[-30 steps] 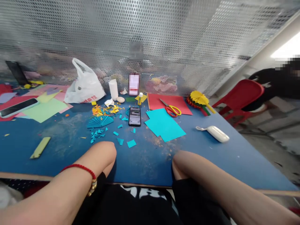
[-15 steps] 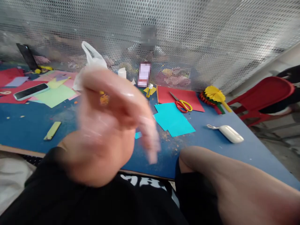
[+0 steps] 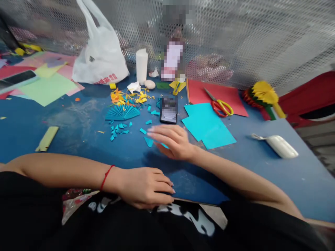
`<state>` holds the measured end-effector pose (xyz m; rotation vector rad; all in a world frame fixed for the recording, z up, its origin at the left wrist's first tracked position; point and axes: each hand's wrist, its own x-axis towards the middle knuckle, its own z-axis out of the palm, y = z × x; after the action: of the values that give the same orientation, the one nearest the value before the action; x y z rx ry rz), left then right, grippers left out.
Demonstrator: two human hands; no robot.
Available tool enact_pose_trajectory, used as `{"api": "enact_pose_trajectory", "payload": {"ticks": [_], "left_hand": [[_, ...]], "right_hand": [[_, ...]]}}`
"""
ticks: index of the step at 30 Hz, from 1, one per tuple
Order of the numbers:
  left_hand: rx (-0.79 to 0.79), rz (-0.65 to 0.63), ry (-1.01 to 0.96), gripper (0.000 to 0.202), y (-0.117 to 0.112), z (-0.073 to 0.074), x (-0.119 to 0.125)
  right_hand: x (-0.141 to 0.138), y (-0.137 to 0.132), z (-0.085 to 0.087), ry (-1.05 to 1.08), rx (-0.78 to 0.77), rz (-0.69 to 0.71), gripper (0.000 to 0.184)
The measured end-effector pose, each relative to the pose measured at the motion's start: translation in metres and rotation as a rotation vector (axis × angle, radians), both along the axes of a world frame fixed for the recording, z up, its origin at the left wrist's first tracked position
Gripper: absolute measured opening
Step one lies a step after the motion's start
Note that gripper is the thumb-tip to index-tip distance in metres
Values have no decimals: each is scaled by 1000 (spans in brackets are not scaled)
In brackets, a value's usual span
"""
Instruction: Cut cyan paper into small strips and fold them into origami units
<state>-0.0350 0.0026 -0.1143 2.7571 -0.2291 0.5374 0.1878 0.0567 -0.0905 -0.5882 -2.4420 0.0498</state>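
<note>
My left hand [image 3: 146, 187], with a red string at its wrist, rests flat at the table's near edge. Its fingers are stretched out and hold nothing. My right hand [image 3: 172, 141] is above small turquoise paper scraps [image 3: 148, 141], fingers extended and slightly apart, holding nothing. Just beyond it lies a black phone [image 3: 169, 111] with a lit screen. A turquoise pleated paper fan [image 3: 122, 113] is further left, with more turquoise clippings [image 3: 118, 131] in front of it. Turquoise sheets [image 3: 209, 125] lie to the right of my right hand.
Red-and-yellow scissors [image 3: 221, 107] lie partly on red paper [image 3: 235, 103]. A white plastic bag [image 3: 103, 52] and a white roll [image 3: 141, 66] stand at the back. Yellow scraps [image 3: 141, 98] lie before them. A white pouch [image 3: 281, 146] sits right; a pale green strip [image 3: 47, 138], left.
My left hand, blurred and raised near the camera before, has come down to the table edge. My right hand, out of view before, now reaches over the scraps. The camera view has shifted.
</note>
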Motion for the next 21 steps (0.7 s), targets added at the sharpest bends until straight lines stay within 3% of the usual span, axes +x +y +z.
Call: {"api": "enact_pose_trajectory", "payload": {"ticks": [3,7,15,17,21], "left_hand": [[-126,-53,-37,31,4,4,-2],[-234,-64,-118,26,7,2,-3],[-571,197,-255,21,20,9,-4],[-615,322,-316,16,26,15,-6],[-701,743,-483,10,38,21,-7]], "right_hand": [[-15,26,-22,-107,39,-17,37],[-12,26,-27,-194,27,52,34],[-6,33,-37,60,-12,174,19],[-4,34,-37,84,-66,184,20],[-3,33,-32,152,-227,68,14]]}}
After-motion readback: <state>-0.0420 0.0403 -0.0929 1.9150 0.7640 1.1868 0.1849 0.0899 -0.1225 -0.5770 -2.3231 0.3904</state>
